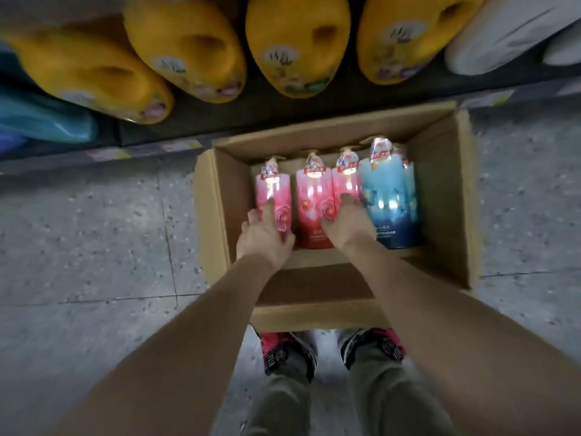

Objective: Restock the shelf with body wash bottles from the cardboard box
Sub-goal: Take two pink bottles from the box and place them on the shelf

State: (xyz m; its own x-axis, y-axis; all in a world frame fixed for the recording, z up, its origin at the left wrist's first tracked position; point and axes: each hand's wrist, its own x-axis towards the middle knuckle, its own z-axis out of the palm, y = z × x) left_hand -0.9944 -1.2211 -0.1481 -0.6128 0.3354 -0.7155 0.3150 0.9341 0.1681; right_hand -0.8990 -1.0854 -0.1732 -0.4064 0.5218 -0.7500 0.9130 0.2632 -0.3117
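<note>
An open cardboard box (446,196) stands on the floor in front of the shelf. Inside stand three pink body wash bottles and a blue one (388,199) in a row, pump tops toward the shelf. My left hand (264,236) wraps around the lower part of the leftmost pink bottle (273,193). My right hand (347,223) lies over the lower part of the third pink bottle (345,180), fingers between it and the blue bottle. The middle pink bottle (311,209) stands untouched between my hands.
The low shelf (201,121) holds several yellow bottles (297,42), teal packs at far left (44,118) and white bottles (509,29) at right. Price tags line the shelf edge. My feet in red and black shoes (283,350) stand behind the box on speckled tiles.
</note>
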